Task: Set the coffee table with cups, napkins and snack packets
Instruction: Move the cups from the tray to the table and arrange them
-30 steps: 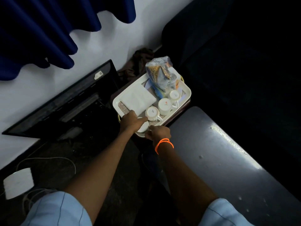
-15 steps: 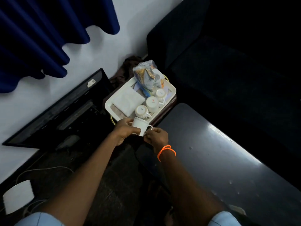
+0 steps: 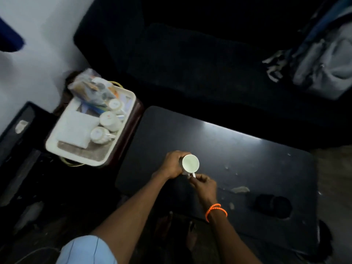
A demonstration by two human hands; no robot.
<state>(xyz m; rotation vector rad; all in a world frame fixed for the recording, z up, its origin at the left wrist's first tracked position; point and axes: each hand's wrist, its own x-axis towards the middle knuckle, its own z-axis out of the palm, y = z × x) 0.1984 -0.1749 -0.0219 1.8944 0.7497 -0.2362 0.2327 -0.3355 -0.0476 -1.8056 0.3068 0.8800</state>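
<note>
A white cup (image 3: 190,164) is upright over the dark coffee table (image 3: 247,159), mouth up. My left hand (image 3: 173,164) wraps its side and my right hand (image 3: 202,182), with an orange bead bracelet, pinches its handle. I cannot tell whether the cup touches the table. Left of the table a white tray (image 3: 80,158) holds three more white cups (image 3: 109,121), a folded white napkin stack (image 3: 75,128) and plastic snack packets (image 3: 91,87).
A dark sofa (image 3: 190,54) runs behind the table, with a grey and blue bag (image 3: 323,60) at its right end. Two dark round things (image 3: 272,205) lie on the table's near right. A black flat screen (image 3: 17,134) leans by the white wall at left.
Both hands lifted one cup off the tray and carried it right, over the coffee table, turning it mouth up. My view swung right with it.
</note>
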